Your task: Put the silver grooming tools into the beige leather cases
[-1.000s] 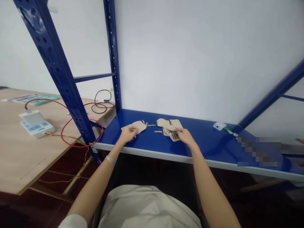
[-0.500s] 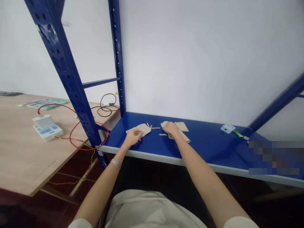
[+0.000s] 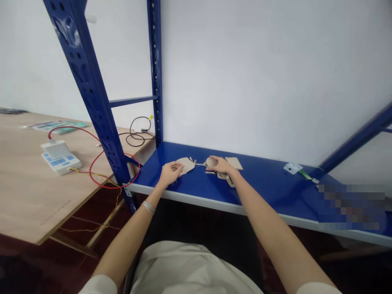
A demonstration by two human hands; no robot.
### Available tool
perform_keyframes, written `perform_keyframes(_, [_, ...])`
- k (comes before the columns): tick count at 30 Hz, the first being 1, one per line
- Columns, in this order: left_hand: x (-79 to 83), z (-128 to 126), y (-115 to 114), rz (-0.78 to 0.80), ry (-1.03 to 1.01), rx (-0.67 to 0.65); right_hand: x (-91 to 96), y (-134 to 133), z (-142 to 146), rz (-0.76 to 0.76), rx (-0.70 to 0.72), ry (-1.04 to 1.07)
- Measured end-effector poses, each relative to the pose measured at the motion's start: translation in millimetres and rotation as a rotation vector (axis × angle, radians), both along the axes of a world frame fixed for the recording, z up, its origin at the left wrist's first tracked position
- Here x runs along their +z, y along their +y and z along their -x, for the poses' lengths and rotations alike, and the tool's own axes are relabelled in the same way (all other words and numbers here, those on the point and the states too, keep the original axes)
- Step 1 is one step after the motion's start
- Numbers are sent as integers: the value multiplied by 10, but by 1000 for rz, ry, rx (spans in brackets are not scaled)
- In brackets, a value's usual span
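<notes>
My left hand (image 3: 170, 172) rests at the near left edge of a tan cut-out piece (image 3: 187, 165), its fingers pinching that piece on the blue shelf. My right hand (image 3: 222, 165) reaches left over a cluster of tan pieces, its fingertips curled on a small rounded tan piece (image 3: 210, 162). Another tan piece (image 3: 234, 163) lies just beyond my right hand, and a narrow tan strip (image 3: 228, 179) pokes out below it. Small metal pins (image 3: 200, 164) lie between my hands. The material of the pieces is too small to tell.
The pieces lie on a glossy blue steel shelf (image 3: 266, 181) with a white front edge, backed by a white wall. A blue upright (image 3: 98, 110) stands left. Beyond it, a wooden table (image 3: 36, 196) holds a white device (image 3: 59, 157) with red wire (image 3: 104, 179) and black cable (image 3: 136, 136).
My right hand has moved left and forward and set down the stack it held, so the tan pieces now lie spread under it. My left hand stays on its piece. The view has shifted slightly.
</notes>
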State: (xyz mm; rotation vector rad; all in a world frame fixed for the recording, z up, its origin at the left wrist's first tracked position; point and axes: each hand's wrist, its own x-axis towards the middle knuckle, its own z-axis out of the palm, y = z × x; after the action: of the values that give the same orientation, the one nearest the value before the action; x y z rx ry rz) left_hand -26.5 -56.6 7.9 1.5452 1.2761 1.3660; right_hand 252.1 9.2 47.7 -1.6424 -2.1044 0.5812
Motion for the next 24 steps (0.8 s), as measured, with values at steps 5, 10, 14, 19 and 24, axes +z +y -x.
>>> perform_keyframes(5, [25, -7, -19, -2, -3, 2, 16, -38, 3, 25, -16, 275])
perform_keyframes(10, [28, -15, -15, 9, 19, -26, 47, -108, -179, 84, 54, 437])
perform_keyframes(14, [48, -22, -33, 7, 17, -35, 27, -137, -154, -25, 24, 275])
perform_keyframes(19, [57, -22, -51, 11, 21, -42, -15, -95, -29, -108, -36, 156])
perform_keyframes(24, [42, -19, -38, 13, 27, -46, -40, -111, -117, -70, -28, 359])
